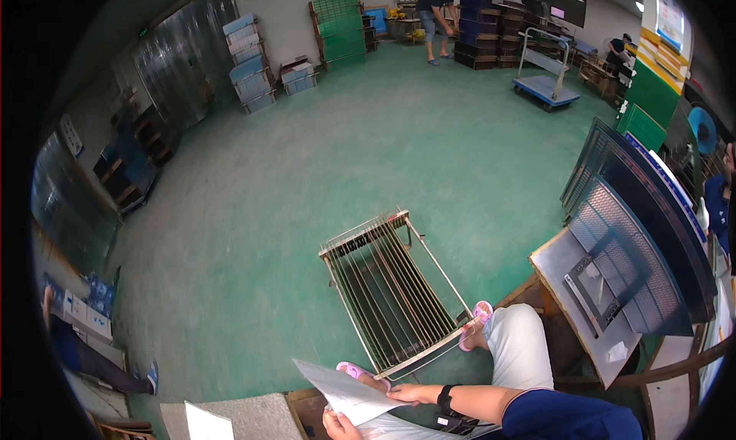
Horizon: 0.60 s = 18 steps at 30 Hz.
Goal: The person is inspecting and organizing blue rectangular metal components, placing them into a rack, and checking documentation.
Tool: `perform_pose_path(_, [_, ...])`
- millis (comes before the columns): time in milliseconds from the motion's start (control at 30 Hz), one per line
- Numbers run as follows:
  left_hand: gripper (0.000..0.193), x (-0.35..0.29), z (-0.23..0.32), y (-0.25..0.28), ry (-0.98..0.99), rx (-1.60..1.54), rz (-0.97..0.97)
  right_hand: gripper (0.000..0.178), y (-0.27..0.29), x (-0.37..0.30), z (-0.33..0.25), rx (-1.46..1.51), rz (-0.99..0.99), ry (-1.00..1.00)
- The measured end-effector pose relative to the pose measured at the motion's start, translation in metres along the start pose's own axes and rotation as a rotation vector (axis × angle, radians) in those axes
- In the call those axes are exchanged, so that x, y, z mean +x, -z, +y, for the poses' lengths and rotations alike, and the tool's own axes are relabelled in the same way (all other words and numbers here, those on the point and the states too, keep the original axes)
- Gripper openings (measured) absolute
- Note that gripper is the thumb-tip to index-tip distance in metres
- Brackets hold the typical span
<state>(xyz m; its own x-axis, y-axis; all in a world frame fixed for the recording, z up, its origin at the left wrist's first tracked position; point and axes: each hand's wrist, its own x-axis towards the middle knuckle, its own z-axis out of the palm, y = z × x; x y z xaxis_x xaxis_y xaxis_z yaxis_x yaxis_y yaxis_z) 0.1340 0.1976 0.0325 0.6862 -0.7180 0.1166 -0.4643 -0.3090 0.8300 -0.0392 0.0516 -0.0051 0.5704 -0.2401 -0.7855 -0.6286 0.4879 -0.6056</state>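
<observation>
A thin pale sheet (346, 392) lies over my lap at the lower edge of the view. My left hand (340, 425) grips its near edge, fingers curled round it. At the sheet's right side, my right hand (406, 395) pinches the edge; a black band circles that wrist. Just beyond my knees a metal slotted rack (418, 287) stands on the green floor between my feet. Several thin dark panels sit upright in it, side by side, with gaps among them.
On my right stand a grey board with a black frame (594, 290) and large mesh panels (606, 225). Another sheet (207, 422) lies at lower left. A trolley (546, 91), a person (438, 18) and stacked crates (479, 34) are far off. Another person's leg (115, 375) shows at left.
</observation>
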Motion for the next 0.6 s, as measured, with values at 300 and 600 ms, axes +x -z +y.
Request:
perform_pose_path(300, [0.028,0.000,0.002,0.002,0.059,-0.125,-0.016,0.031,0.018,0.002,0.014,0.433,0.115,0.455])
perform_pose_path(600, [0.023,0.006,0.023,0.003,-0.026,-0.230,-0.048,0.031,0.079,-0.049,-0.016,0.542,0.492,0.702])
